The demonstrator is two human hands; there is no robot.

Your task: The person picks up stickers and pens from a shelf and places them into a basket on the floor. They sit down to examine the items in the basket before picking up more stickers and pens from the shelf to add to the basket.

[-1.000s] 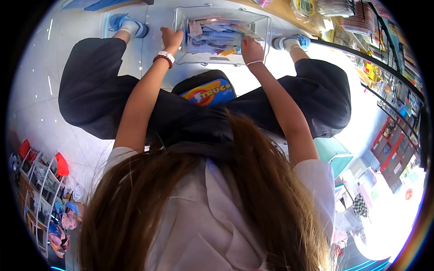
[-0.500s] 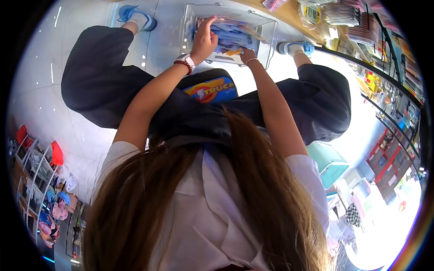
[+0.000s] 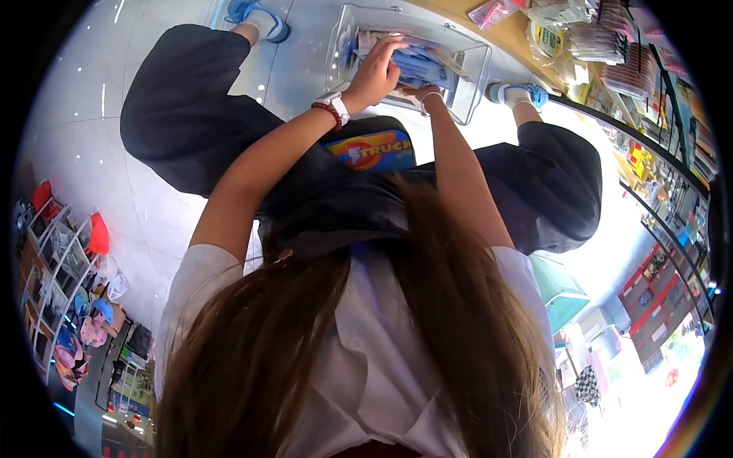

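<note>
A clear wire-rimmed basket (image 3: 475, 67) stands on the pale floor between my feet, filled with blue and pink packets (image 3: 427, 65). My left hand (image 3: 376, 72), with a white watch and a red bead bracelet at the wrist, reaches into the basket, its fingers curled over the packets. My right hand (image 3: 418, 91), wearing a thin bracelet, is at the basket's near edge. It is mostly hidden behind the left hand, so its grip cannot be made out. I am crouched in dark trousers, and my long hair hangs down in front.
A wooden shelf (image 3: 458, 15) with packaged goods (image 3: 557, 34) runs along the top right, with dark racks (image 3: 672, 175) of small items beside it. A teal box (image 3: 561, 290) sits at the right. A display stand (image 3: 53, 259) of colourful items is at the left.
My left hand moved from the basket's left rim into the basket and onto the packets. My right hand slid back to the near edge. The view shifted slightly.
</note>
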